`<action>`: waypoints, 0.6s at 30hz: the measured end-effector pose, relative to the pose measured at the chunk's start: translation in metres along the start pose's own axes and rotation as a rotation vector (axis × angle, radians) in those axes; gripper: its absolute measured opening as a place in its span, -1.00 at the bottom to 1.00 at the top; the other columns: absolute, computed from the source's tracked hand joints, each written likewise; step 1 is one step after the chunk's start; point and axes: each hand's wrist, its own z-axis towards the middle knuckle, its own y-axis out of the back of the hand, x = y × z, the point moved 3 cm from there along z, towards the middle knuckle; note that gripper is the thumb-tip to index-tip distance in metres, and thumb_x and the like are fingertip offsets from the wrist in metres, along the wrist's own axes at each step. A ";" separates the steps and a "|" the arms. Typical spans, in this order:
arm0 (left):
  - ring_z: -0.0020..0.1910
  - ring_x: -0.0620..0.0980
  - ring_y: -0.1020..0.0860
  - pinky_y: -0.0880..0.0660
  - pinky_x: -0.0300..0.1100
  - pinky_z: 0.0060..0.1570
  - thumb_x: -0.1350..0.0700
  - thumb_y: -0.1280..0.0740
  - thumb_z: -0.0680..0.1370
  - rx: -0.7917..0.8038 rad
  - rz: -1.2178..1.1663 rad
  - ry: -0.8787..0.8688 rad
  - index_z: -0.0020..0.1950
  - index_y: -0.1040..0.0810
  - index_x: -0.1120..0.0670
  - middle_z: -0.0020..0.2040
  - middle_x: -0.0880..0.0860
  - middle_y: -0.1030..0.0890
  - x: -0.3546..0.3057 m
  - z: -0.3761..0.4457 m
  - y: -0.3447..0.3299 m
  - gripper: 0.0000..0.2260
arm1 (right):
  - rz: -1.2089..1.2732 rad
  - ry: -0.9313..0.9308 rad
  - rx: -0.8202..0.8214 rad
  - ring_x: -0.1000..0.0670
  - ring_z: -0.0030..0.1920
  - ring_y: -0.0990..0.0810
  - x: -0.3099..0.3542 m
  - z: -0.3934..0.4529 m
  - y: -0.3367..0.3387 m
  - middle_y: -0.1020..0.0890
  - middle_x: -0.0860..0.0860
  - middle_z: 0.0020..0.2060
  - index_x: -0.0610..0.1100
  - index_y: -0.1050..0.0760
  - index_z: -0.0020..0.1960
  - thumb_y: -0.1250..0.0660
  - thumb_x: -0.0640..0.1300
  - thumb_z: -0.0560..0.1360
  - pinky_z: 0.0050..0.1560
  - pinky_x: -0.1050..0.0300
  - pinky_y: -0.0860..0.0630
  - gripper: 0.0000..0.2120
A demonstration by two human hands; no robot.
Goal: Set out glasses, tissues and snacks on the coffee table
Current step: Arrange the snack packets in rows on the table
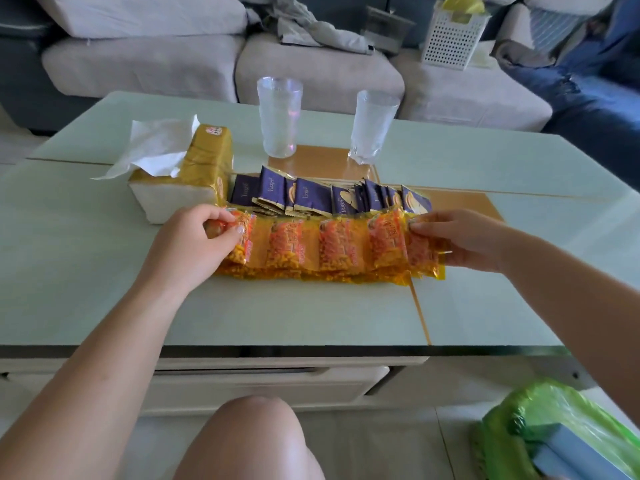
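Note:
A row of orange snack packets (329,245) lies across the middle of the pale green coffee table (311,313). My left hand (197,240) pinches the packet at the row's left end, and my right hand (460,237) pinches the one at the right end. Directly behind stands a row of dark purple snack packets (311,197), leaning on one another. A gold-wrapped tissue pack (187,174) with a white tissue pulled up sits at the left. Two clear glasses stand farther back, one on the left (278,121) and one on the right (370,128).
A grey sofa (145,64) runs behind the table, with crumpled clothing, a clear box and a white perforated basket (450,39) on it. A person in jeans sits at the far right. A green plastic bag (554,427) lies on the floor at lower right. My bare knee is below.

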 end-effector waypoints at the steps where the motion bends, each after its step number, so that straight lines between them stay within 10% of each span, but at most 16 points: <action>1: -0.06 -0.05 -0.49 -0.34 -0.22 -0.16 0.05 -0.38 0.49 -0.002 0.018 0.006 -0.01 -0.58 0.00 0.01 -0.04 -0.56 0.001 -0.001 0.001 -0.89 | 0.010 0.004 -0.035 0.08 -0.24 -0.66 -0.002 0.000 0.000 -0.65 -0.02 -0.15 -0.13 -0.58 0.01 -0.35 -0.13 0.49 -0.25 0.18 -0.61 -0.88; 12: 0.08 -0.06 -0.45 -0.37 -0.15 -0.07 0.11 -0.38 0.50 0.070 -0.045 0.074 0.13 -0.52 -0.07 0.08 -0.05 -0.49 0.013 0.001 0.001 -0.78 | -0.143 0.112 -0.235 -0.08 -0.02 -0.66 -0.006 -0.006 -0.020 -0.64 -0.10 0.00 0.03 -0.32 0.36 -0.53 -0.05 0.31 0.09 -0.10 -0.58 -0.31; 18: 0.09 -0.11 -0.42 -0.37 -0.27 -0.10 0.14 -0.37 0.51 0.130 -0.094 0.061 0.22 -0.48 -0.08 0.14 -0.04 -0.45 0.002 -0.004 -0.014 -0.69 | -0.098 0.128 -0.380 -0.10 -0.10 -0.65 -0.022 -0.018 -0.001 -0.60 -0.07 -0.05 -0.02 -0.39 0.31 -0.51 -0.17 0.34 -0.02 -0.07 -0.62 -0.41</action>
